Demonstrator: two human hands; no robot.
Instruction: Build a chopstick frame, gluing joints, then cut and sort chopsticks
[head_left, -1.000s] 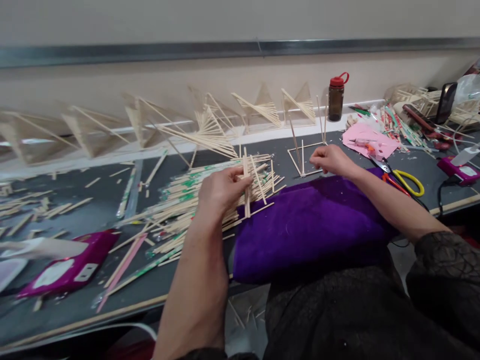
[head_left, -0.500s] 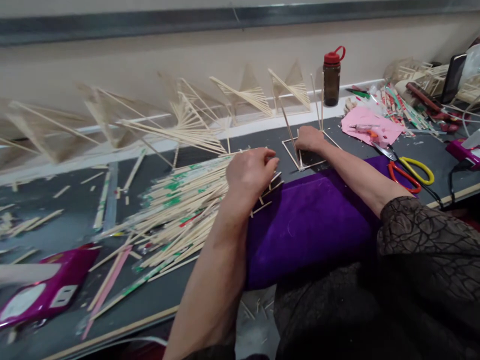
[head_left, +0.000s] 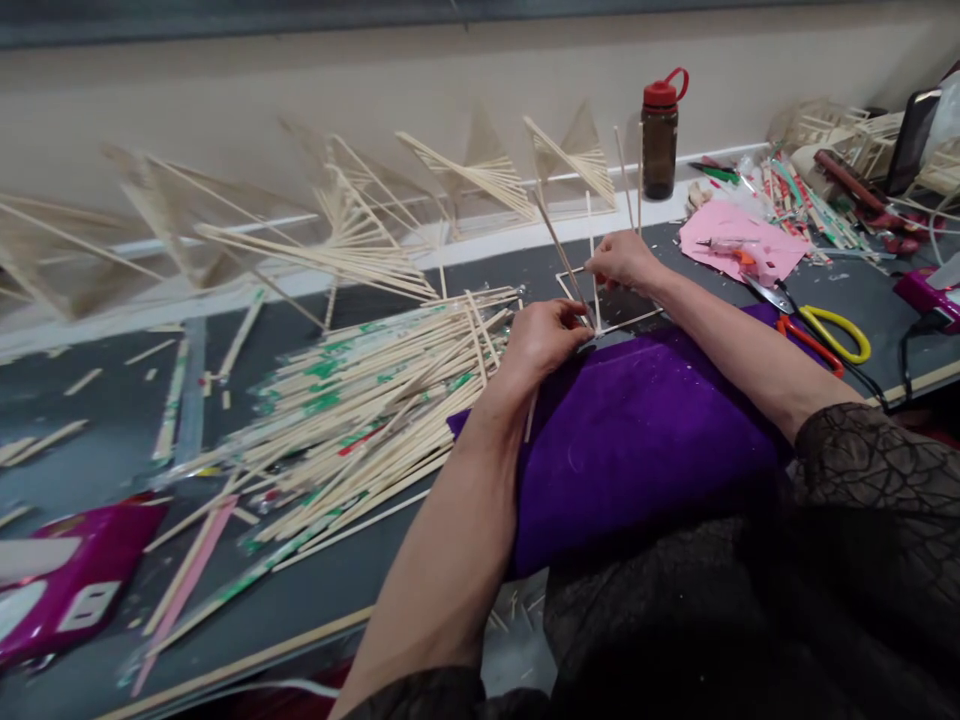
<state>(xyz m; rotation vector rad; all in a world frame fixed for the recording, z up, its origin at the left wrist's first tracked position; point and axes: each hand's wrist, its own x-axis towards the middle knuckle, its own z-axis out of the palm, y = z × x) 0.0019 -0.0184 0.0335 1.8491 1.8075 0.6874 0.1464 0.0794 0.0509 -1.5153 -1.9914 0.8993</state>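
Observation:
A square frame of thin wooden sticks [head_left: 630, 323] lies flat on the dark table, several sticks rising from its corners. At its near left corner my left hand [head_left: 541, 338] is closed, fingertips pinched around the foot of a slanting wooden stick [head_left: 553, 232]. My right hand [head_left: 628, 262] reaches over the frame from the right, thumb and finger pinching an upright wooden stick [head_left: 590, 222] that stands near the same corner. Left of my left hand spreads a large heap of wooden sticks [head_left: 375, 390], some in green-printed wrappers.
Twisted stick models [head_left: 337, 250] line the wall. A red-capped bottle [head_left: 659, 145] stands behind the frame. To the right are a glue gun [head_left: 750, 258] on pink paper [head_left: 705, 225] and scissors [head_left: 836, 335]. A purple cloth [head_left: 645, 450] covers the near edge; magenta packs lie at both sides.
My left hand has moved right from the stick heap to the frame's corner. My right hand has lifted slightly, and an upright stick now shows at its fingertips. The view has shifted a little.

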